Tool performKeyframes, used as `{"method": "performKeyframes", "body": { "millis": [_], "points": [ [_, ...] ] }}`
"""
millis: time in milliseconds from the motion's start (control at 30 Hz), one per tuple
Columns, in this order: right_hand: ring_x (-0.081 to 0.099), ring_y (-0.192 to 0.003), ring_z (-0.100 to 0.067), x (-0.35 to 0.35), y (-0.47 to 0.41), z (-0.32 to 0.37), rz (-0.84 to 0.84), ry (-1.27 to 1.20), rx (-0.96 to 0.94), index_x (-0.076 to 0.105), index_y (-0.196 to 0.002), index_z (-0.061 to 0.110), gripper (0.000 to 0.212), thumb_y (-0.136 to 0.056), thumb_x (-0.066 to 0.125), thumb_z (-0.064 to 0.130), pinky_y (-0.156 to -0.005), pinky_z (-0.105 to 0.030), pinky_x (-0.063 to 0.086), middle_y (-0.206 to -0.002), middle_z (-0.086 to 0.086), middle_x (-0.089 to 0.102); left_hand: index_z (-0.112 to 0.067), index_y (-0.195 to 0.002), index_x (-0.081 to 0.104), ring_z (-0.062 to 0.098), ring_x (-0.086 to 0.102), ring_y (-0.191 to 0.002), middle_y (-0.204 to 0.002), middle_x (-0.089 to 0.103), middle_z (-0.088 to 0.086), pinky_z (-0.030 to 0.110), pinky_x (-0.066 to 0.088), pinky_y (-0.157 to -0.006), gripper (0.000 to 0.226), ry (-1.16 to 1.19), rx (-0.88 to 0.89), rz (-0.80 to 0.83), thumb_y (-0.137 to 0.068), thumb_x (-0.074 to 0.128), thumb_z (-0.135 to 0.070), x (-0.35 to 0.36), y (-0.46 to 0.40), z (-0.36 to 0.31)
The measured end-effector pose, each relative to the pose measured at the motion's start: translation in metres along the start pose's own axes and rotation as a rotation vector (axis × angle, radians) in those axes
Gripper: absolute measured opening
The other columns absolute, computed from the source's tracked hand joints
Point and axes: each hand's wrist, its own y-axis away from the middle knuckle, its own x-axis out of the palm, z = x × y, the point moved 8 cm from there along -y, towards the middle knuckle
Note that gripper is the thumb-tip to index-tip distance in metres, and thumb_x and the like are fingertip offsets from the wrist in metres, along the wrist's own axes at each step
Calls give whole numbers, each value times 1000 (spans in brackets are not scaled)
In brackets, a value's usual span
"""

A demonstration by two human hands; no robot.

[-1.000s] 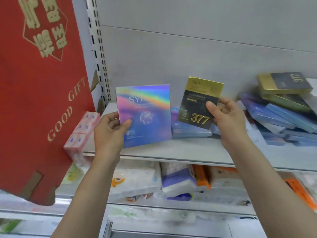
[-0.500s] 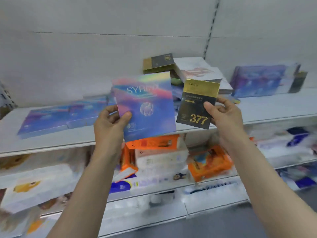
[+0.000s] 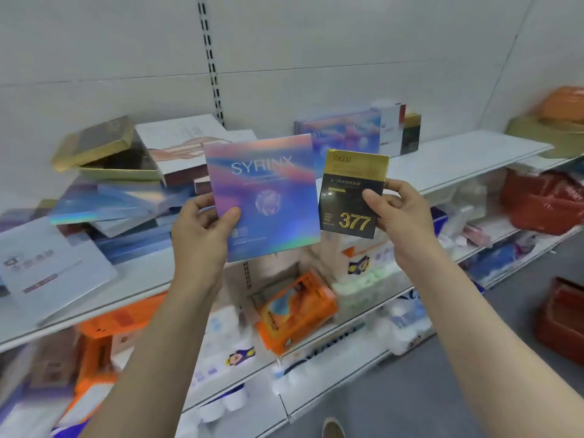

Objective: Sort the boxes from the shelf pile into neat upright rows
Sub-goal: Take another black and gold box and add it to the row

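My left hand (image 3: 202,229) grips a square holographic blue-pink box (image 3: 268,184) marked SYRINX by its lower left corner, upright and facing me. Beside it, my right hand (image 3: 398,210) pinches a smaller black and gold box (image 3: 347,188) marked 377 at its right edge. Both boxes hang in front of the white shelf (image 3: 458,156). A loose pile of flat boxes (image 3: 126,197) lies on the shelf to the left. Behind the held boxes, a short row of upright boxes (image 3: 354,131) stands at the back wall.
A gold box (image 3: 101,150) tops the pile, with its lid askew. A white flat box (image 3: 47,267) lies at the shelf's left front. Lower shelves hold orange packs (image 3: 297,311) and tissue packs. Red bags (image 3: 543,200) sit at right; grey floor lies below.
The view has swung right along the shelf: the pile now lies to the left and an upright row shows behind. Both hands still hold their boxes side by side.
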Motion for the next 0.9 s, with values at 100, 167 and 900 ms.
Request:
{"method": "performKeyframes", "body": {
  "millis": [100, 167, 900],
  "points": [
    [73, -83, -19, -31, -46, -6, -19, 12, 0, 61, -114, 16, 29, -88, 73, 14, -81, -40, 57, -86, -3, 76, -18, -105, 57, 9, 70, -84, -99, 71, 2, 23, 54, -74, 24, 19, 8, 18, -87, 69, -7, 56, -25, 18],
    [74, -80, -19, -55, -82, -10, -45, 24, 1, 61, -112, 17, 27, -88, 73, 13, -80, -41, 58, -84, -2, 77, -19, -102, 57, 6, 69, -82, -97, 70, 0, 23, 54, -76, 24, 37, 18, 22, -87, 69, -5, 99, -43, 29],
    [74, -84, -18, -146, -426, -43, 121, 48, 34, 60, -120, 12, 33, -89, 72, 14, -87, -42, 58, -92, -5, 77, -29, -96, 54, 28, 67, -87, -94, 69, 5, 40, 53, -79, 31, -196, -84, -136, -83, 74, -9, 366, -221, 193]
  ]
}}
